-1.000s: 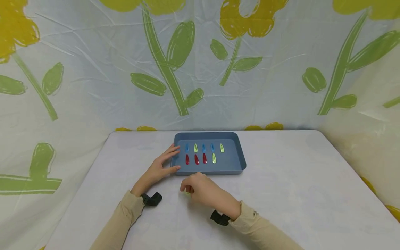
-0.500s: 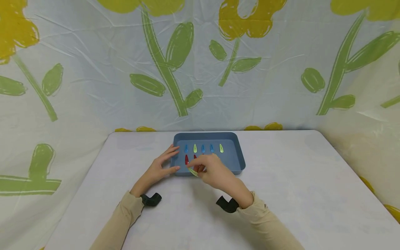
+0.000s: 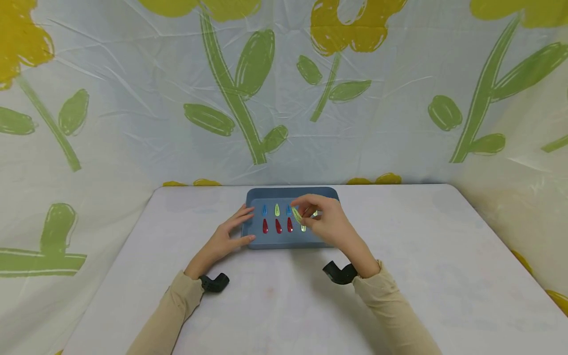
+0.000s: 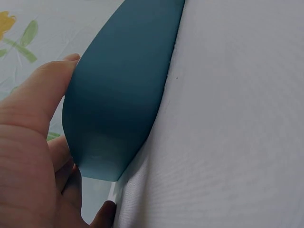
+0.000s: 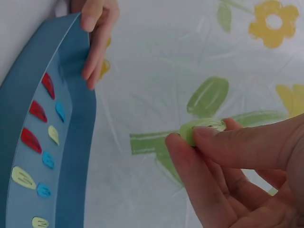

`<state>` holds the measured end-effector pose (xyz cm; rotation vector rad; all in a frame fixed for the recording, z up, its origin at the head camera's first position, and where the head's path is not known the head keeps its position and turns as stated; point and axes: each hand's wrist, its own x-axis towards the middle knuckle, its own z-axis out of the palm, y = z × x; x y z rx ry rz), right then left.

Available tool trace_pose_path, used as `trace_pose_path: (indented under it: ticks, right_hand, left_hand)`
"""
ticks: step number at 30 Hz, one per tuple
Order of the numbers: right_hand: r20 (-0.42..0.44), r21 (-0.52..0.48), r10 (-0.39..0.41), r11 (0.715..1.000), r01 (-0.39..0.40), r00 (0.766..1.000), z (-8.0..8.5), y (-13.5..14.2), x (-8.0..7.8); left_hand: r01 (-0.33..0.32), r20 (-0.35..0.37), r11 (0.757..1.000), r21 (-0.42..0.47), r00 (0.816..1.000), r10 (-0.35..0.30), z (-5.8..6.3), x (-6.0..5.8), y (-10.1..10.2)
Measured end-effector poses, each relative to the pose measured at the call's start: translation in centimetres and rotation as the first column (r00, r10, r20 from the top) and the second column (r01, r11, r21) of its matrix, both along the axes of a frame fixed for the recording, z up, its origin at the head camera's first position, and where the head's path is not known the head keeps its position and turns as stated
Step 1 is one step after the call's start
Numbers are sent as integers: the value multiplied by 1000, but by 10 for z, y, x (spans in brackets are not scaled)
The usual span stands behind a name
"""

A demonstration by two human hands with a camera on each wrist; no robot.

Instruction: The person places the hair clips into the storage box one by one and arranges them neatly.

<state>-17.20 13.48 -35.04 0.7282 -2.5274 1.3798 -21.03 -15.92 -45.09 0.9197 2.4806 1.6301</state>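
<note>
My right hand (image 3: 330,221) pinches a light green snap hair clip (image 5: 189,134) between thumb and forefinger, held over the right half of the blue-grey tray (image 3: 266,242). Hair clips lie in two rows inside it. The back row has blue clips (image 3: 265,210) and light green clips (image 3: 277,210); in front are red clips (image 3: 278,226) and a light green one (image 5: 23,177). Part of the right side is hidden behind my right hand in the head view. My left hand (image 3: 224,240) rests at the tray's left end, fingers spread, its thumb touching the wall (image 4: 118,90).
The tray stands near the back of a table with a white cloth (image 3: 266,305). Behind it hangs a flower-printed curtain (image 3: 155,113). A black wrist mount (image 3: 215,283) sits on the left wrist, and another (image 3: 339,272) on the right.
My right hand has lifted the light green hair clip from the table in front of the tray and carried it forward and right over the tray. The left hand has stayed in place.
</note>
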Motion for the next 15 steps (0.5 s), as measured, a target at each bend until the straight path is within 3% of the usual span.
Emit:
trace_pose_path:
  ticks: [8,15]
  right_hand:
    - [33,-113,-123,986,126,992,-12,19,-20]
    - [63,-171,-161,971,170,985,-29,32,-37]
  left_hand:
    - [-1,-2,1000,-3,1000,1,-1,0,0]
    - [0,-8,1000,5,1000,0,0,0,0]
